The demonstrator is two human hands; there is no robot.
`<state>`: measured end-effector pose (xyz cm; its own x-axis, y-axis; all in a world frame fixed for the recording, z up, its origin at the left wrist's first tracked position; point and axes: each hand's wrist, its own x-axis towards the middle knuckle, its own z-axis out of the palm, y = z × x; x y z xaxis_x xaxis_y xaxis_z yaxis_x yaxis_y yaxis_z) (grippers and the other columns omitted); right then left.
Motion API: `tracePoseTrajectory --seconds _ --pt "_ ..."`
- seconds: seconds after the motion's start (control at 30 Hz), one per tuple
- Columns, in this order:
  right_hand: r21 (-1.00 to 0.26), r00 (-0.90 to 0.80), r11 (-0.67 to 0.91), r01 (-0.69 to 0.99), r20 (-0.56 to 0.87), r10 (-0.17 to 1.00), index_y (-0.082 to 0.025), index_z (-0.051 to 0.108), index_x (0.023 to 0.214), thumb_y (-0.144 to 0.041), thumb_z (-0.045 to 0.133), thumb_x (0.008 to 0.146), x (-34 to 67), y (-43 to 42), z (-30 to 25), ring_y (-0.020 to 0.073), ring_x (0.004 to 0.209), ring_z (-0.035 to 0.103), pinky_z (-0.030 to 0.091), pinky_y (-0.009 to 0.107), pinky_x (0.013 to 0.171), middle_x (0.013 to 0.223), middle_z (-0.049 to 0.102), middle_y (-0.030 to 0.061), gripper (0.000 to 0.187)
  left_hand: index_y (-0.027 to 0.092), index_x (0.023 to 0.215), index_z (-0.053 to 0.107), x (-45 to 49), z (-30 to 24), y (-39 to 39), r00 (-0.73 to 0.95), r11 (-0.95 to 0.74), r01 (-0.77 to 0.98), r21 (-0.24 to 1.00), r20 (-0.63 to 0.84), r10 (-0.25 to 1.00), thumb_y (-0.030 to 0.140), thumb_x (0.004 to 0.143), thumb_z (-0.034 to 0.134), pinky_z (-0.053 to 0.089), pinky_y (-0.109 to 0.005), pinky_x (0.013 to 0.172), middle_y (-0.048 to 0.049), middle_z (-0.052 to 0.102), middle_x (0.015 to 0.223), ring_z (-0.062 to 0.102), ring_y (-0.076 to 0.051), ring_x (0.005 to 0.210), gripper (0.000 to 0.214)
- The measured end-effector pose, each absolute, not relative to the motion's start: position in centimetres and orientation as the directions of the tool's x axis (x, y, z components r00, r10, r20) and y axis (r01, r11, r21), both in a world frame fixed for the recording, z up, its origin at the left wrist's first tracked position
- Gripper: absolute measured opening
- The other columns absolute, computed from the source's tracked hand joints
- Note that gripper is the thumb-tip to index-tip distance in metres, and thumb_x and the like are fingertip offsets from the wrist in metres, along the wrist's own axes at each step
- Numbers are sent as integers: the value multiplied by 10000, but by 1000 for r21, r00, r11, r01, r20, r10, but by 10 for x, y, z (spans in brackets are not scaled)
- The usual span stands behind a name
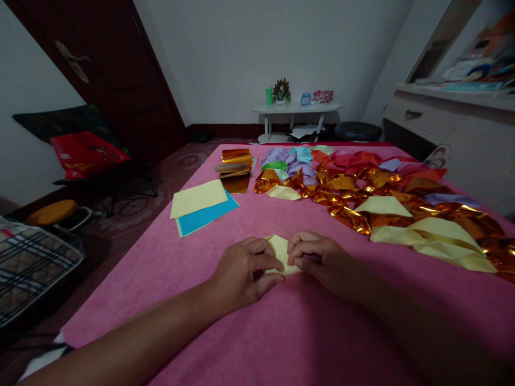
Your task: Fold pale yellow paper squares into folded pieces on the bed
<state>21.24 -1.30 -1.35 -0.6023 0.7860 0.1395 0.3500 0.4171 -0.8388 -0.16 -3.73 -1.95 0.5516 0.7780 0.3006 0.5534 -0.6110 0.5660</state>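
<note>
Between my two hands a pale yellow sheet of folded paper (279,247) rests on the pink tablecloth (257,332). My left hand (247,268) grips its left side, fingers curled and the thumb near the lower edge. On the right side my right hand (316,260) pinches the same paper with bent fingers. Parts of the paper are hidden under the fingers. Beyond my left hand lie flat yellow sheets (199,199) over blue sheets (209,214).
Gold foil sheets (237,185) are stacked farther back. Folded gold foil pieces (350,217), yellow pieces (384,206), purple pieces (277,156) and red pieces (362,160) cover the table's right side. A white side table (298,108) stands by the wall; a drawer cabinet (434,120) is at right.
</note>
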Motion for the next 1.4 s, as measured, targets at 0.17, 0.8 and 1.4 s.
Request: tracePoseTrajectory --seconds 0.17,0.8,1.4 --pt "-834 -655 440 334 131 744 -187 635 879 7 588 664 219 -13 -6 165 894 558 422 284 800 943 600 28 293 212 854 713 0 -22 -37 521 -562 520 643 283 805 186 782 606 441 -274 690 -22 633 797 568 -146 754 132" --pt "-817 -570 412 403 128 812 -171 599 619 -27 576 707 208 -18 -14 132 786 539 408 246 646 861 571 19 170 188 667 629 8 -21 -44 437 -485 621 616 241 866 246 747 651 397 -262 619 -2 588 705 520 -132 659 101" --pt "-729 -476 478 491 235 847 -185 512 554 16 540 619 195 -22 -18 143 709 505 389 267 624 735 550 7 214 210 789 719 6 -23 -46 474 -555 557 618 312 823 185 795 592 420 -266 618 -27 613 736 537 -141 686 130"
